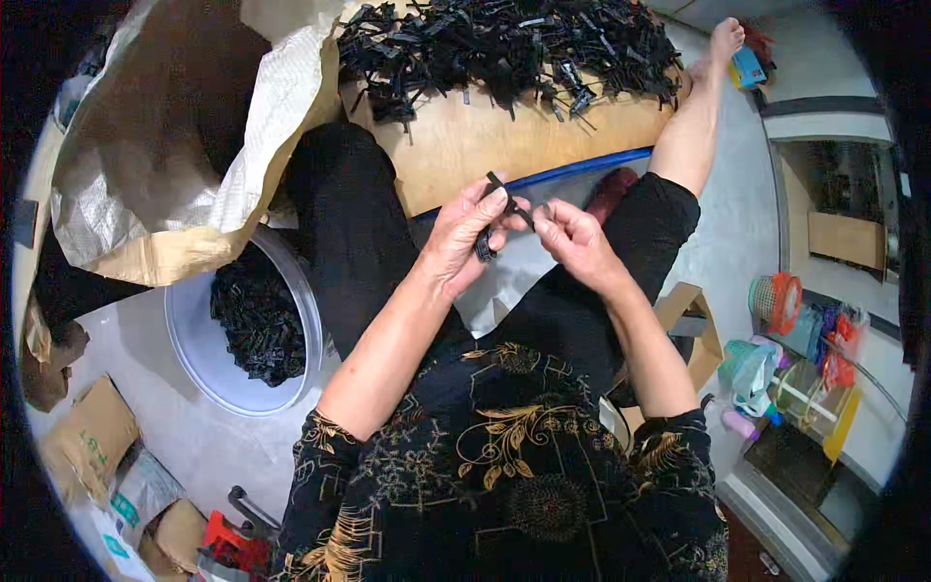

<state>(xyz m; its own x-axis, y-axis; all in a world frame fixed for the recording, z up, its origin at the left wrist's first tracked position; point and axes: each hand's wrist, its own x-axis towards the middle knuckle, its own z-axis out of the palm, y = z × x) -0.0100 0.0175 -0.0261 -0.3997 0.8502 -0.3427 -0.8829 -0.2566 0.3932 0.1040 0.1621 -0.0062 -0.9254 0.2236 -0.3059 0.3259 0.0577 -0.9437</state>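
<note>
My left hand (460,231) is closed around a thin black plastic part (511,205), which sticks out past the thumb. Another small black plastic piece (485,243) shows lower down in the same hand's fingers. Close beside it, my right hand (580,244) is closed in a pinch at the right end of the thin part. The fingertips cover the details there. Both hands are over my lap, just short of a wooden board (456,150). On that board lies a large heap of black plastic parts (514,53).
A large open woven sack (281,107) stands at the left. Below it is a white tub (184,335) with black parts (257,325) inside. Cardboard boxes (693,325) stand at my right, and bags (752,373) hang farther right. Packages (92,432) lie lower left.
</note>
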